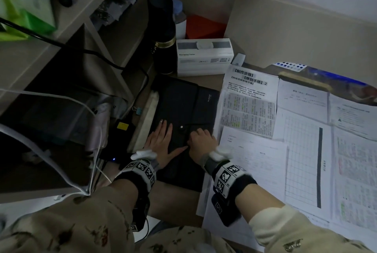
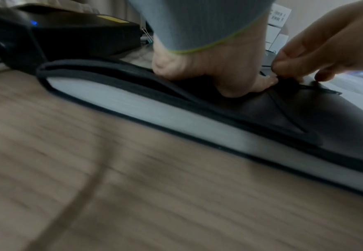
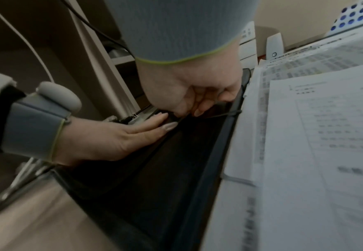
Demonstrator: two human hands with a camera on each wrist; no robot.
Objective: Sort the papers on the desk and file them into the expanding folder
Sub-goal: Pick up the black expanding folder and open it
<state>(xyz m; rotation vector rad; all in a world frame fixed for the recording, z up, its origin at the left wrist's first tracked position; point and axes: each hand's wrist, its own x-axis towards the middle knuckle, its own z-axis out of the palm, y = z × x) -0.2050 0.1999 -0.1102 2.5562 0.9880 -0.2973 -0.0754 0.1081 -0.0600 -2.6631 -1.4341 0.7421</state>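
Observation:
A black expanding folder (image 1: 183,99) lies closed on the desk, with a round button (image 1: 181,127) on its flap. My left hand (image 1: 161,140) rests flat on the flap with straight fingers, left of the button. My right hand (image 1: 201,140) is curled just right of the button. In the right wrist view my right hand (image 3: 193,95) pinches the folder's thin elastic cord (image 3: 223,114), which runs to the folder's right edge. Printed papers (image 1: 251,107) lie spread and overlapping on the desk to the right of the folder.
A white product box (image 1: 204,54) and a dark bottle (image 1: 163,38) stand behind the folder. A black power adapter (image 1: 118,140) with a blue light, a small binder clip (image 1: 137,110) and cables lie to its left, under the shelving. A blue-dotted sheet (image 1: 289,66) lies at the back right.

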